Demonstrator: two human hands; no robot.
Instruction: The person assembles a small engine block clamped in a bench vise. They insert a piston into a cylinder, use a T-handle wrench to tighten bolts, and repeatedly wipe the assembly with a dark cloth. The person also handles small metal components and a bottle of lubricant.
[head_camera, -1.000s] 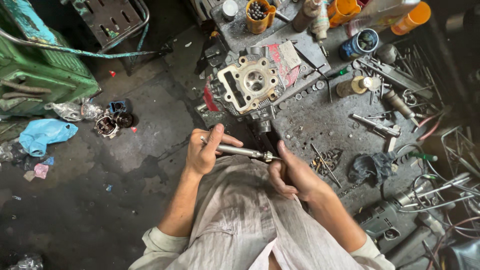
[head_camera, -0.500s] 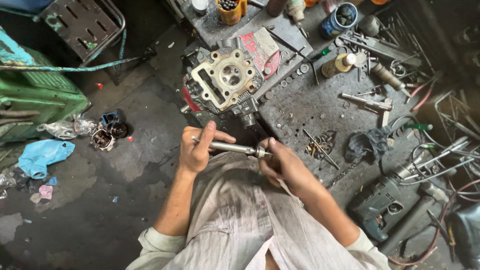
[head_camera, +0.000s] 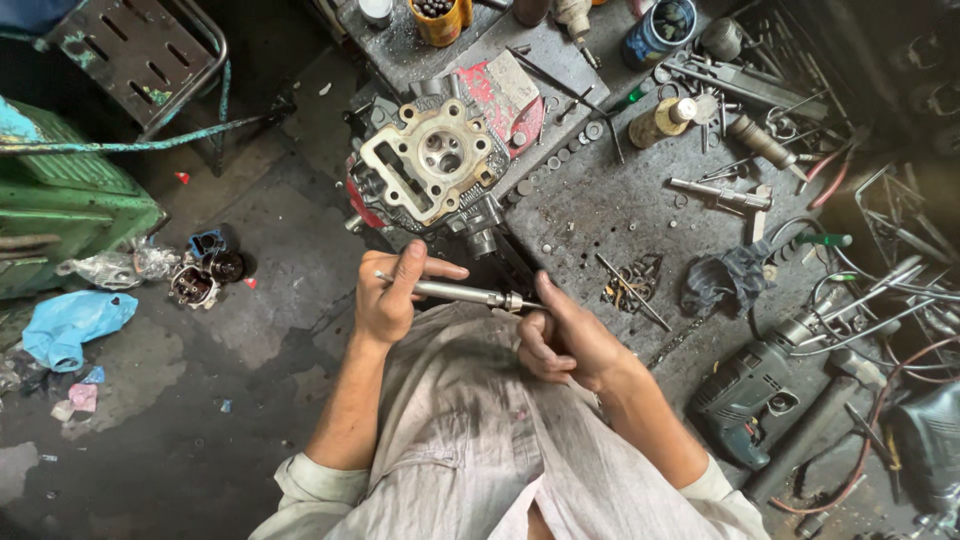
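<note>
Hands and rod sit lower in frame than half second ago; engine head shifted down toward centre. Head view: left hand (head_camera: 392, 300) clenched round metal rod (head_camera: 455, 291), thumb along top, mid-frame. Right hand (head_camera: 563, 340) pinches rod's tip end, fingers curled. Rod lies level between hands, above lap. Engine head (head_camera: 432, 160) clamped in red vise (head_camera: 505, 95), upper centre. Drill (head_camera: 760, 390) lower right.

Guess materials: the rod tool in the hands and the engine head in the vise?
Rod tool: looks like steel, bright silvery sheen, held by left hand and right hand. Engine head: probably cast aluminium, dull pale grey, matte, grimy face; alloy can't be confirmed.
</note>
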